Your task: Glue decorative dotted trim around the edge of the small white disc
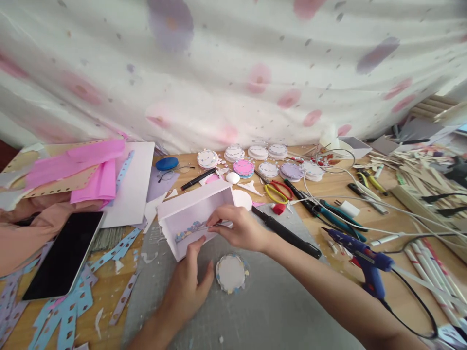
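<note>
A white open-topped box tilts toward me, with small blue, yellow and lilac paper pieces along its inside. My left hand steadies the box at its near edge, index finger over the wall and thumb apart; its other fingers are hidden. Reaching into the box from the right, my right hand has thumb and fingers pinched together over the paper pieces. What lies between those fingertips is too small to make out. Just below sits a round white disc with a scalloped edge of pastel bits, touched by neither hand.
Behind the box stand several decorated discs. A black tool, pliers and a blue glue gun with loose cords lie right. At left are a phone, punched paper strips and pink paper. A grey mat spreads in front.
</note>
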`<state>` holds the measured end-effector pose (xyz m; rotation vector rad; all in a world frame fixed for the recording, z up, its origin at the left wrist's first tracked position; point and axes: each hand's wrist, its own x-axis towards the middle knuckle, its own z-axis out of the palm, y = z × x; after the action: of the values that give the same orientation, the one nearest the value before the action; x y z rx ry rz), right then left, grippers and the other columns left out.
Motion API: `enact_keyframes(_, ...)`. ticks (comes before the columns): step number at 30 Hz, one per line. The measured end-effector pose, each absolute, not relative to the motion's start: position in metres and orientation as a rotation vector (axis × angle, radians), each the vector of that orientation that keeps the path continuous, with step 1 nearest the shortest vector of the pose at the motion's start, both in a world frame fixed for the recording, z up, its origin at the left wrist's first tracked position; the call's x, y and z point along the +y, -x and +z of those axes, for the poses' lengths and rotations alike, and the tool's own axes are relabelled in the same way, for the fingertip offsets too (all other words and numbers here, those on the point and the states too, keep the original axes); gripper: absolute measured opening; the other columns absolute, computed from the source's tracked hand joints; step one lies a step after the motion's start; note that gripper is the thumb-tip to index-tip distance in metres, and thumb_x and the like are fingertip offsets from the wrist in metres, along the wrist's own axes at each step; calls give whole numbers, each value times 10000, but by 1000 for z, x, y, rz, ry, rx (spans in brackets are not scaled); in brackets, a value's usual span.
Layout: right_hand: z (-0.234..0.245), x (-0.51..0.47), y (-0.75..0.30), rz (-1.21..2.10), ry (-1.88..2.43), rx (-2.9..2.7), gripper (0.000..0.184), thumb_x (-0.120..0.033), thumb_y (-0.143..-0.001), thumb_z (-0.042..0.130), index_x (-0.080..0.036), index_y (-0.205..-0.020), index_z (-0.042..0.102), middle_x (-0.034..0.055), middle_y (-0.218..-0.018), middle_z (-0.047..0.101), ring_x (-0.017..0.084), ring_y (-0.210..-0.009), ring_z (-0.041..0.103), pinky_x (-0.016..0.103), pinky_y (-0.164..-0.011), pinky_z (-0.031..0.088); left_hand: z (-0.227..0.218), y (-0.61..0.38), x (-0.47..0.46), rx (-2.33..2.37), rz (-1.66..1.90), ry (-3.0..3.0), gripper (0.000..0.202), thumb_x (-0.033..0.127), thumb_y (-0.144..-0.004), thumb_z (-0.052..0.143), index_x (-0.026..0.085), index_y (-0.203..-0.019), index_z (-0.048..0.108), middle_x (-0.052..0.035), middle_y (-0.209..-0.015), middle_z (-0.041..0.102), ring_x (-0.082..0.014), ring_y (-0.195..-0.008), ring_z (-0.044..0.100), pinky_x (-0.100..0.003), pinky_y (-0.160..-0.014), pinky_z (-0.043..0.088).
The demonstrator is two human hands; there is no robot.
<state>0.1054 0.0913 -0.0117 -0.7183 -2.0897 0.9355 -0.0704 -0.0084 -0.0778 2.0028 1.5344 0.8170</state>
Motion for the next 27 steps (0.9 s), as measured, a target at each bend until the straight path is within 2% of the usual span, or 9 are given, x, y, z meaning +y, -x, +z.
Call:
enact_keyframes(5, -23, 95, -84, 809, 714, -2274, 135, -55, -805, 572, -187, -779, 588, 42, -765, 651, 173, -733, 606, 276, -655, 476, -75, 69, -8, 1500, 819, -2022, 416, 163, -883, 452, 202, -1277, 326, -165, -1290, 570, -261, -1218, 557, -461, -965, 503)
enact_keyframes(9, -27, 93, -79, 766, 739, -2307, 162, -34, -792, 543, -190, -777, 586, 46, -772, 656, 182, -765, 615, 277, -668, 480, -74, 70, -7, 1486, 829, -1985, 431, 146, -874, 452, 210, -1280, 321, -151, -1296, 560, -250, -1239, 533, -463, -988, 480)
enact_keyframes(20, -4, 68, -125, 729, 804, -1780, 43, -171, -818, 667, -197, -818, 633, 60, -837, 716, 178, -794, 677, 312, -732, 533, -78, 72, -9, 1507, 812, -1908, 469, 190, -903, 445, 216, -1339, 273, -167, -1358, 502, -262, -1263, 505, -503, -1018, 442)
enact_keyframes(24, -15, 46, -158, 696, 977, -1573, 61, -163, -801, 685, -211, -820, 653, 49, -839, 721, 177, -788, 677, 301, -715, 540, -74, 74, -7, 1482, 862, -1832, 468, 200, -904, 446, 247, -1342, 289, -136, -1355, 505, -241, -1242, 516, -471, -1014, 446)
enact_keyframes(27, -30, 33, -172, 738, 1109, -1409, 47, -210, -794, 700, -219, -799, 655, 46, -834, 716, 185, -812, 673, 286, -697, 540, -68, 77, 3, 1490, 936, -1786, 484, 208, -895, 459, 249, -1349, 297, -122, -1326, 538, -231, -1213, 532, -452, -1001, 448)
